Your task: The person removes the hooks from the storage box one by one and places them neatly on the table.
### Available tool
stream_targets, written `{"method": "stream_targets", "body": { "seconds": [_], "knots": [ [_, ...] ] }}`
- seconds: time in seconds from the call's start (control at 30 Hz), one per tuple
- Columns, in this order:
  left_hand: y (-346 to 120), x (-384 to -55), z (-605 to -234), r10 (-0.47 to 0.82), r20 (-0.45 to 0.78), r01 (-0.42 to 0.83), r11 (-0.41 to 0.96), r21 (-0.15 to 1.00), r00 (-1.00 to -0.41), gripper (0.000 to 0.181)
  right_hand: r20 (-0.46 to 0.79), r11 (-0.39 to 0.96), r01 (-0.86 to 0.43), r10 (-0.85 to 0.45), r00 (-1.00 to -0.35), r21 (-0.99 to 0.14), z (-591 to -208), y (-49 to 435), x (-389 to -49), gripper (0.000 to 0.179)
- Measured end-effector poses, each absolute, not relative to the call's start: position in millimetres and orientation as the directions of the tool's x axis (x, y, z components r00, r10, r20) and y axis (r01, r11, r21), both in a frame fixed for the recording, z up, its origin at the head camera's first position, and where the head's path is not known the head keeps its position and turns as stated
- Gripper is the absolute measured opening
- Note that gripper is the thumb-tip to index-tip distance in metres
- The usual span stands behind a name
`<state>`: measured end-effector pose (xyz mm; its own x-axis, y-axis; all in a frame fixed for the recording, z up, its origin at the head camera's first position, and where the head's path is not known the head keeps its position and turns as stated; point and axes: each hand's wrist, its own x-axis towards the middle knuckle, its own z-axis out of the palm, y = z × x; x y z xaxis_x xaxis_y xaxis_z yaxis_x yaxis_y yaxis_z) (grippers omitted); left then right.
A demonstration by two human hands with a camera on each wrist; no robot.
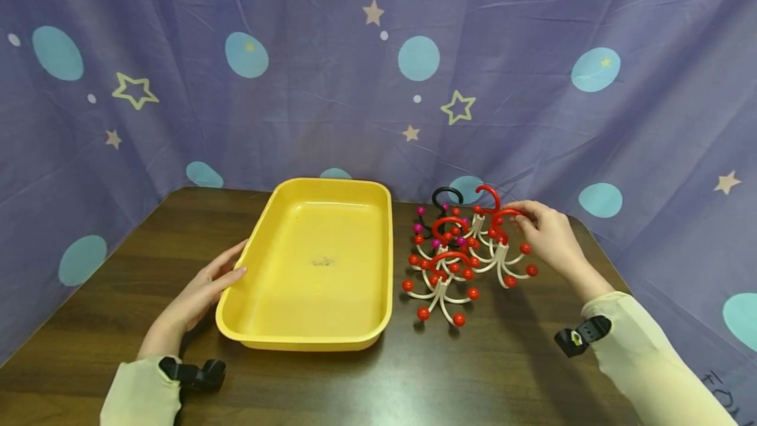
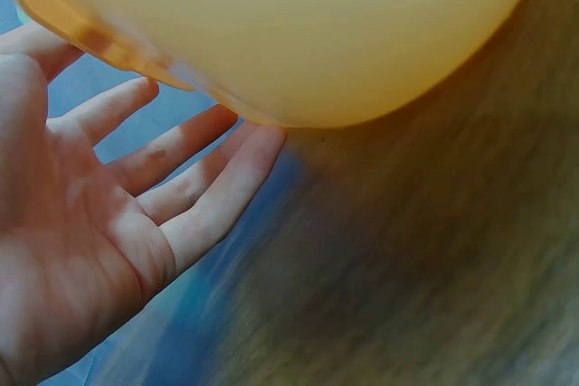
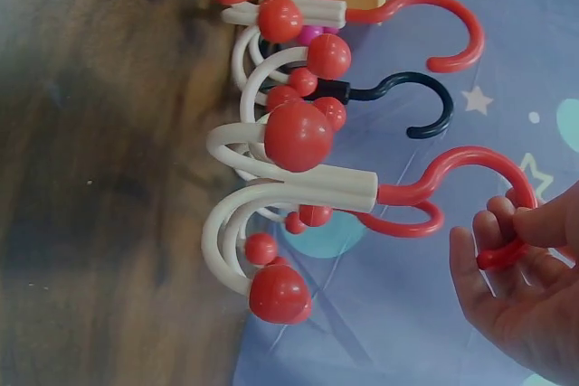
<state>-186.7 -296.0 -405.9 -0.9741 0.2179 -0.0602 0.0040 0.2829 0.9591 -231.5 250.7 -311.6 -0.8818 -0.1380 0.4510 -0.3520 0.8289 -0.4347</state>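
Note:
A yellow plastic tray (image 1: 313,261) stands on the table. My left hand (image 1: 207,288) holds its left rim, the thumb lying over the edge and the fingers reaching along the outer wall. In the left wrist view those fingers (image 2: 222,192) are nearly straight, their tips at the tray's side. To the right my other hand (image 1: 552,238) pinches the red hook of a claw hanger (image 3: 326,187) with white arms and red ball ends. Several similar claw hangers (image 1: 440,288) cluster beside it. One black claw hanger (image 1: 446,196) with magenta balls is partly hidden behind them.
The brown wooden table (image 1: 443,380) carries everything. A purple curtain (image 1: 331,84) with stars and dots hangs close behind the table and along its sides. The hangers stand near the tray's right side, their arms overlapping one another in the head view.

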Motion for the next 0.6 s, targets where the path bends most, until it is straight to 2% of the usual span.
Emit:
{"method": "stream_targets", "body": {
  "seconds": [0.37,0.6],
  "knots": [
    [-296.2,-185.0,-405.7,0.227,-0.055,0.01,0.276,0.961,-0.972,0.059,0.477,0.823,-0.351,-0.113,-0.872,-0.447,-328.4,256.8,-230.4,0.019],
    [-296.1,-185.1,-405.2,0.225,-0.057,0.009,0.282,0.959,-0.973,0.059,0.449,0.807,-0.332,-0.094,-0.889,-0.488,-338.1,259.3,-228.9,0.02]
  ]
}}
